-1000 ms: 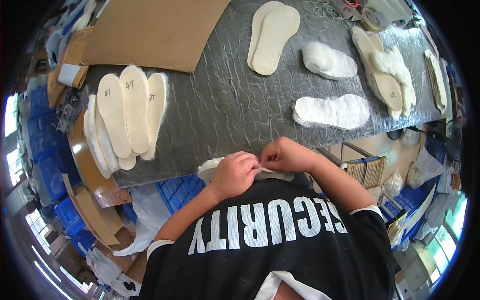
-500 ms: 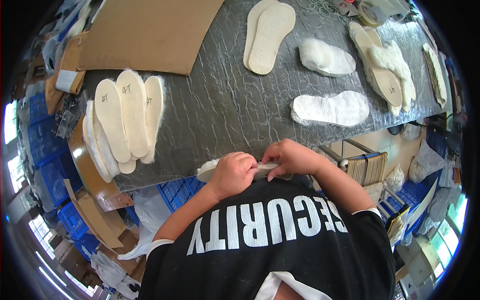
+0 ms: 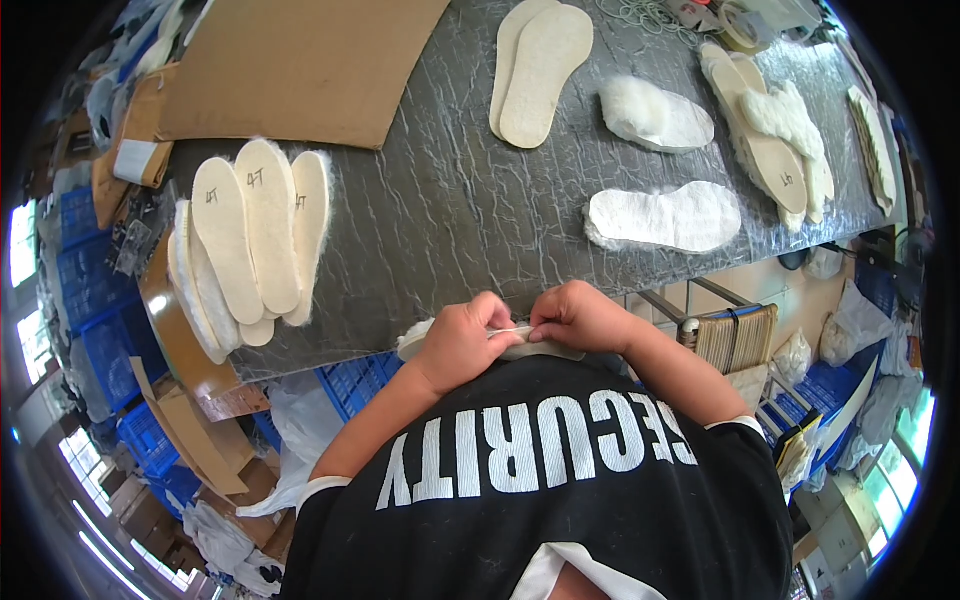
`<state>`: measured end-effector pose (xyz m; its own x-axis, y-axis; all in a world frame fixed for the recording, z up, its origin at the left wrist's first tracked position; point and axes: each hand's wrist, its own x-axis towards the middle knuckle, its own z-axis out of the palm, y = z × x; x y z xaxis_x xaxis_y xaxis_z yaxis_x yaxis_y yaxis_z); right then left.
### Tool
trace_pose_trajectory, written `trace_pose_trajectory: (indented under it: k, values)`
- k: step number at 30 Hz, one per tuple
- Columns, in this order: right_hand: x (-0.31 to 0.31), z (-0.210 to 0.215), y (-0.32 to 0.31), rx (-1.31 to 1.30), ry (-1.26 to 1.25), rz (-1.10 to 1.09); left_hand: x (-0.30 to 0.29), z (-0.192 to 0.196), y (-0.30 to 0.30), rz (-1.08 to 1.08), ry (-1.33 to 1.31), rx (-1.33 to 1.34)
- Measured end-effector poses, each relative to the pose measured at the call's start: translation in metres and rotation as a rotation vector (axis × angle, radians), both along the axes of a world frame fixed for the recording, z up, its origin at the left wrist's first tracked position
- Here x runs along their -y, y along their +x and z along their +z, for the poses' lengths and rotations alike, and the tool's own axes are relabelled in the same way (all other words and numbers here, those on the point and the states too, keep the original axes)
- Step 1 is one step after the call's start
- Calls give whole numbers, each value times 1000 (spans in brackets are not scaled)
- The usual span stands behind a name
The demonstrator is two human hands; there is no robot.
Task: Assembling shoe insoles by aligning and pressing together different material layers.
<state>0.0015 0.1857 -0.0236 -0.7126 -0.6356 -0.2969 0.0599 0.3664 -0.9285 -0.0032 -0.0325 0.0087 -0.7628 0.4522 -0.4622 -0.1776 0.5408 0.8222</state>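
My left hand [image 3: 462,342] and my right hand [image 3: 578,316] are held close together at the near edge of the grey table [image 3: 450,200], just in front of my chest. Both pinch a white fleece insole [image 3: 418,338], which pokes out to the left under my left hand and runs beneath my right hand. The fingertips of the two hands nearly touch over its top edge. Most of the insole is hidden by my hands.
A fanned stack of fleece insoles [image 3: 250,245] lies at the table's left. A single fluffy insole [image 3: 668,216] lies right of centre, with a pair [image 3: 540,70] and more insoles [image 3: 770,140] farther back. A cardboard sheet [image 3: 300,65] covers the far left. Blue crates [image 3: 360,380] stand below.
My hands stay together on the insole at the table edge; the fingers shift slightly along its top edge. The view has drifted a little.
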Motion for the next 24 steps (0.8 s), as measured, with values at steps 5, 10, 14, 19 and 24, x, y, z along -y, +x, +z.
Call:
trace_pose_trajectory:
  k: [5, 10, 14, 19, 24]
  values:
    - [1, -1, 1, 8, -8, -1, 11, -17, 0, -226, 43, -320]
    - [13, 15, 0, -124, 138, 27, 7, -9, -4, -298, -54, -160]
    - [17, 4, 3, -141, 199, 47, 8, -15, 0, -165, -32, -142]
    - [15, -2, 1, -29, 177, 21, 24, -26, -6, -242, -57, -218]
    - [19, 11, -8, -21, 236, 31, 28, -30, -6, -223, -35, -204]
